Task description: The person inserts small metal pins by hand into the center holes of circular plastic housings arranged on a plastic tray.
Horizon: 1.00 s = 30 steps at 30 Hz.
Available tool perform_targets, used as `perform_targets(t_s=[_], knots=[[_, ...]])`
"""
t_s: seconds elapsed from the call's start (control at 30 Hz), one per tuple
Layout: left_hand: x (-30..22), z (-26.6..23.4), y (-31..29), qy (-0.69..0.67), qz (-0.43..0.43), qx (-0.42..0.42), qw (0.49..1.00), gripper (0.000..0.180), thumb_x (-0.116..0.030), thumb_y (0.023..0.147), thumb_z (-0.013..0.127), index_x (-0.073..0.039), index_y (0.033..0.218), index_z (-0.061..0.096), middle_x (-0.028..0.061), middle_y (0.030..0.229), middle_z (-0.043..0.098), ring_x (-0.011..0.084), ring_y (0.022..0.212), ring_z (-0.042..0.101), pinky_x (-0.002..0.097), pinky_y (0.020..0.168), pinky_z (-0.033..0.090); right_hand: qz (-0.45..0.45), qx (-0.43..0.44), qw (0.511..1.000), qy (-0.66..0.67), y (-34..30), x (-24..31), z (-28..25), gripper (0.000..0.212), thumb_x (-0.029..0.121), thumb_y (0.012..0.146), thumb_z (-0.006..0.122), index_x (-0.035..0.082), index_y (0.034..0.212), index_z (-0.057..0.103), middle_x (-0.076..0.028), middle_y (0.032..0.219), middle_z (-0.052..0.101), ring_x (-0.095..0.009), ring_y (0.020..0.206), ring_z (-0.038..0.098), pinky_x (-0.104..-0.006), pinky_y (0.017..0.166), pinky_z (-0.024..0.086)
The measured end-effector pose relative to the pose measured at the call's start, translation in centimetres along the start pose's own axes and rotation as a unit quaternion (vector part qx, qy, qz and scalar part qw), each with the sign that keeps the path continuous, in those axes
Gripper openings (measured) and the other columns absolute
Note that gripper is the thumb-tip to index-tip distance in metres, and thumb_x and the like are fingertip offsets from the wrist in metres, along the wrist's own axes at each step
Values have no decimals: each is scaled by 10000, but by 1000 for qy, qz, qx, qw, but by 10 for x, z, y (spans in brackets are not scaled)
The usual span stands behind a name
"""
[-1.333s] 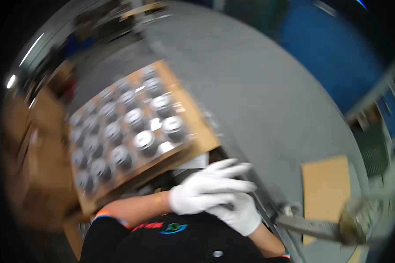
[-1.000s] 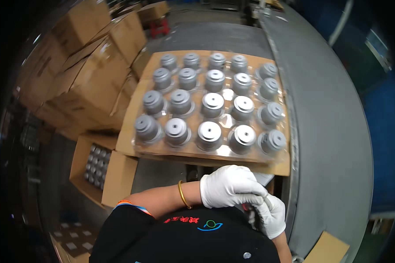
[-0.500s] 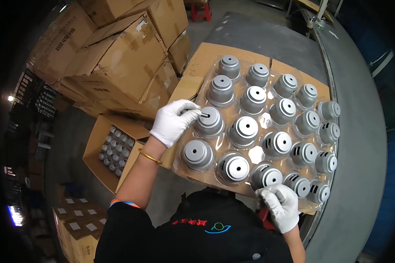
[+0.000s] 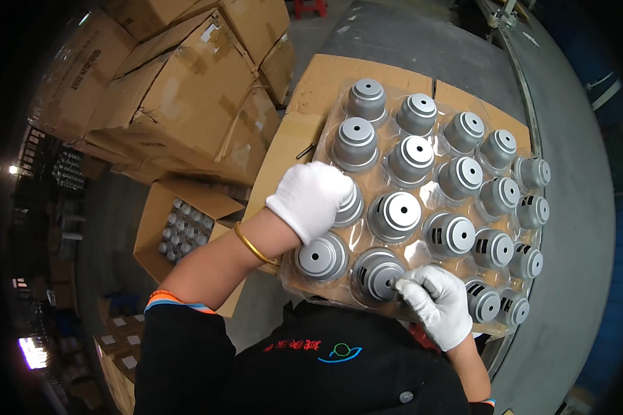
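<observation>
Rows of grey metal cup-shaped housings stand upside down in a clear plastic tray, most showing a dark hole in the top. My left hand, in a white glove, is closed over a housing in the left column; its fingertips and anything in them are hidden. My right hand, gloved too, has its fingers pinched at the top of a slotted housing in the near row. Whatever it pinches is too small to make out. A thin dark rod lies on the cardboard beyond my left hand.
Cardboard lies under the tray on the grey table. Big cartons are stacked at the far left. Below them an open carton holds more grey parts. A grey bench surface runs along the right.
My left hand has moved right over the housing, hiding the thin dark rod it pinched before. My right hand has moved up and slightly left to the near-row housing. The whole view has shifted slightly.
</observation>
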<state>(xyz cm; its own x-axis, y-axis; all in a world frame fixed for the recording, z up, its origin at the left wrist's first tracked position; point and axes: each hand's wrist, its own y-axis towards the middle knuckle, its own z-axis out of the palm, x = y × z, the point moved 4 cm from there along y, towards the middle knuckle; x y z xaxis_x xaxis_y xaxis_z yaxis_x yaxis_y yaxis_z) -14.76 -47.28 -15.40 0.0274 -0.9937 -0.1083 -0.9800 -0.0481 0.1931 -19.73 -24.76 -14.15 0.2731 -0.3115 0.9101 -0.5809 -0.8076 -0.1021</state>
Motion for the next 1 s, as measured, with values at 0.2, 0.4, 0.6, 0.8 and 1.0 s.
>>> perform_targets(t_s=[0.2,0.4,0.6,0.8,1.0], knots=[[8,8,9,-1,-91,69,993,54,-155,768,630,-110,792,650,113,769,649,315,784,643,434,686,516,-25,33,999,10,1,0,-6,148,173,867,676,26,854,667,-136,736,629,-291,673,613,-348,635,488],[6,22,6,36,-108,110,987,58,-177,780,641,-119,782,647,107,787,654,318,801,644,431,698,518,-76,60,995,-12,2,7,-19,152,195,873,662,45,850,651,-142,732,599,-311,697,602,-364,642,485],[9,13,3,0,-92,121,988,59,-181,802,635,-129,831,632,101,824,653,321,825,636,434,718,514,-142,35,984,-103,28,6,-14,170,214,867,643,46,840,631,-153,750,611,-342,744,611,-411,673,489],[5,8,3,8,-63,143,988,139,-221,862,552,-96,832,605,151,797,641,348,786,635,445,684,511,-310,79,912,-255,74,19,32,280,121,728,664,68,995,596,-132,1017,609,-328,981,584,-429,835,480],[12,-40,12,-103,-23,31,994,150,-235,849,620,-89,830,648,121,813,665,316,791,646,404,708,519,-308,6,886,-347,100,-7,70,316,105,774,610,63,1087,593,-181,1140,573,-349,1122,529,-452,961,426]])
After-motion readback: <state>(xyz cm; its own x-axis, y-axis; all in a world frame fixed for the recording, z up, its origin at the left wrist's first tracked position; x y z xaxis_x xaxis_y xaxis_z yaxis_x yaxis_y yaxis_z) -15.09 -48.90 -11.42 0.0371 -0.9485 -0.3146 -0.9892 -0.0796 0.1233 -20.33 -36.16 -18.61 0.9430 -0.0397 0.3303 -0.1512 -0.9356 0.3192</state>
